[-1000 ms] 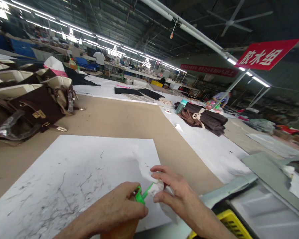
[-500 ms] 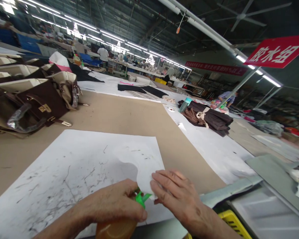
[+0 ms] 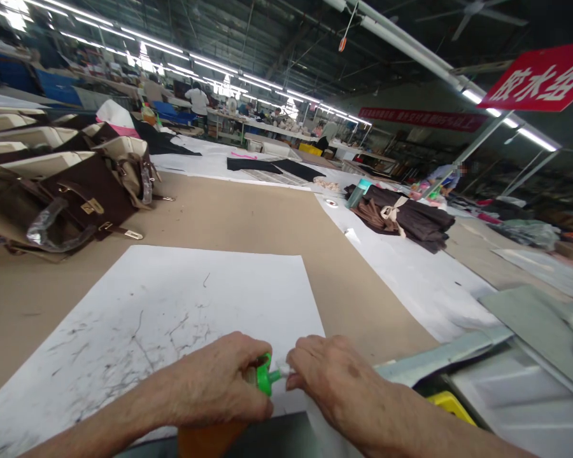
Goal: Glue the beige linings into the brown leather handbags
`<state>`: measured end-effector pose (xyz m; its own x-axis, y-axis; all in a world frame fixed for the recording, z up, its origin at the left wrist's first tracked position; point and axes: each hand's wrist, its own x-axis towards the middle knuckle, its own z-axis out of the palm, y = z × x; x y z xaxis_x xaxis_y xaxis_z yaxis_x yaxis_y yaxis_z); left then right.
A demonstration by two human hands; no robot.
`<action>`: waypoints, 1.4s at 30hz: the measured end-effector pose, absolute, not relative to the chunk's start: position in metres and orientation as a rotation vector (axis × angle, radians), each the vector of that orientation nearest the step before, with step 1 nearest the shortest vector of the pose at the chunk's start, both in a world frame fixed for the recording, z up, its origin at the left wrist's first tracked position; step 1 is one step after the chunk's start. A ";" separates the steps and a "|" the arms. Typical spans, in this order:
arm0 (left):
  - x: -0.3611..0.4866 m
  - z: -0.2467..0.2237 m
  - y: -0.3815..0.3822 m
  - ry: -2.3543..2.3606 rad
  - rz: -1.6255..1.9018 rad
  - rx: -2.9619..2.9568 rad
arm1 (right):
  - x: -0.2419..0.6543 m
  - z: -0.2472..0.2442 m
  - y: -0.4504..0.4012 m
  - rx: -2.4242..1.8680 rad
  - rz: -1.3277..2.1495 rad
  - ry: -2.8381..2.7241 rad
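Note:
My left hand is wrapped round the neck of a glue bottle, whose amber body shows below the palm. The bottle's green nozzle cap sticks out to the right between my thumb and forefinger. At its tip, my right hand has its fingers pressed together on a bit of thin white material; most of that piece is hidden by the hand. Beneath both hands lies a white sheet marked with dark streaks, on a tan-covered table.
Dark brown handbags stand at the left. On the right are a bundle of brown pieces, a teal-capped bottle and a tape roll. A yellow basket sits low right, beside a grey-white tray. People work farther back.
My right hand has turned and closed at the nozzle tip. The white piece that stretched over the sheet has swung out of sight there. My left hand keeps the bottle, tilted slightly differently.

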<state>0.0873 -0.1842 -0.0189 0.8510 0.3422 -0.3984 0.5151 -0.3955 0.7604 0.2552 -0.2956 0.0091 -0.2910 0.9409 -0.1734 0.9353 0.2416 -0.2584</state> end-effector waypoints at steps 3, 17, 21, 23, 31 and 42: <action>0.089 -0.018 -0.187 0.694 -0.226 2.185 | 0.254 0.010 -0.292 -2.040 0.814 -2.167; 0.086 -0.063 -0.185 0.140 0.998 3.463 | 0.274 -0.012 -0.280 -1.759 1.803 -1.170; 0.091 -0.062 -0.182 0.268 0.649 3.318 | 0.272 0.000 -0.277 -2.001 1.331 -1.733; 0.095 -0.056 -0.181 0.379 0.347 3.106 | 0.270 0.004 -0.275 -2.085 0.900 -2.134; 0.093 -0.029 -0.170 0.591 -0.132 2.057 | 0.273 0.008 -0.278 -1.707 -0.009 -2.869; 0.092 -0.047 -0.171 0.327 -0.421 1.372 | 0.270 0.019 -0.296 -1.429 -0.321 -2.832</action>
